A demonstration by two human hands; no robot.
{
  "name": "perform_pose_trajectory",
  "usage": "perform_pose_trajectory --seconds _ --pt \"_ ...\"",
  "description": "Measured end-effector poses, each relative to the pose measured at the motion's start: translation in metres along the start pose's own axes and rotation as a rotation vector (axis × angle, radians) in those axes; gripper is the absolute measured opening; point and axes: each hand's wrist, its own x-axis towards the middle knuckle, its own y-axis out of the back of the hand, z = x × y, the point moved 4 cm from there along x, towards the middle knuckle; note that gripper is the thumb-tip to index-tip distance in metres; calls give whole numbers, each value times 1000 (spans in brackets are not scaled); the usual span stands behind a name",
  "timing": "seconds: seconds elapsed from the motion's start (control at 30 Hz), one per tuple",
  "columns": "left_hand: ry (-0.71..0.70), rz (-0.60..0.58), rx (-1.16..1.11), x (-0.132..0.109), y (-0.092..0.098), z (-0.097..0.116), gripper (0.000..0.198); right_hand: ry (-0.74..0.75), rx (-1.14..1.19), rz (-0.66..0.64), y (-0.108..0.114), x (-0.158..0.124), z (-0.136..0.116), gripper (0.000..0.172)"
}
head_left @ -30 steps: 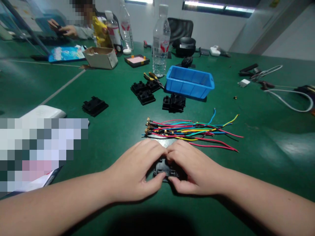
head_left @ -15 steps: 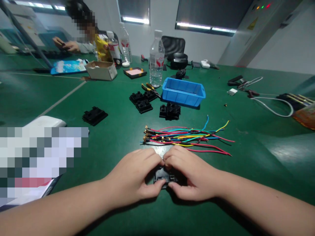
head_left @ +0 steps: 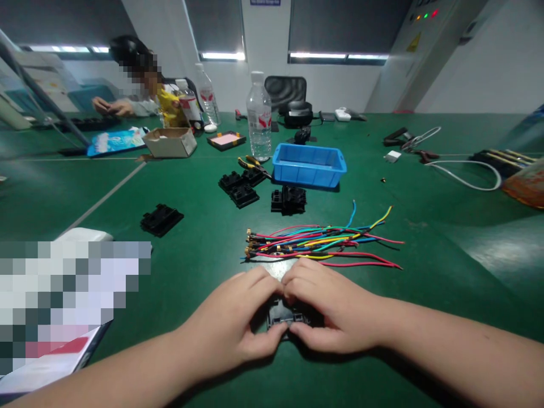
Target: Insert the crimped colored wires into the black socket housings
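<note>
Between my two hands a black plastic housing [head_left: 280, 311] rests on the green table, partly covered by my fingers. My left hand [head_left: 243, 317] grips it from the left, thumb at its near edge and fingers curled over the far side. From the right my right hand [head_left: 334, 309] holds it the same way, and both thumb tips almost meet. What the far fingertips press on is hidden. Just beyond my hands lies a bundle of coloured wires [head_left: 314, 239] with brass-coloured terminals at the left ends.
More black housings [head_left: 244, 194] lie near yellow-handled pliers [head_left: 249, 162], with a stack [head_left: 293, 199] beside a blue bin [head_left: 309, 173]. Another housing [head_left: 161, 220] is at left. A water bottle [head_left: 259, 124] stands behind. A person [head_left: 140, 85] sits at far left.
The view has tilted up slightly, so the scene sits lower. My right thumb has shifted in towards the left thumb at the housing's near edge. Both hands keep their hold.
</note>
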Motion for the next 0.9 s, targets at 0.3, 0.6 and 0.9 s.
perform_pose_trajectory --seconds 0.3,0.6,0.9 --pt "-8 8 5 -2 -1 0 17 -10 21 7 1 1 0 18" --pt "-10 21 40 0 -1 0 16 7 -26 -21 0 0 -3 15" --pt "-24 23 27 0 -2 0 19 9 -29 42 1 2 -3 12"
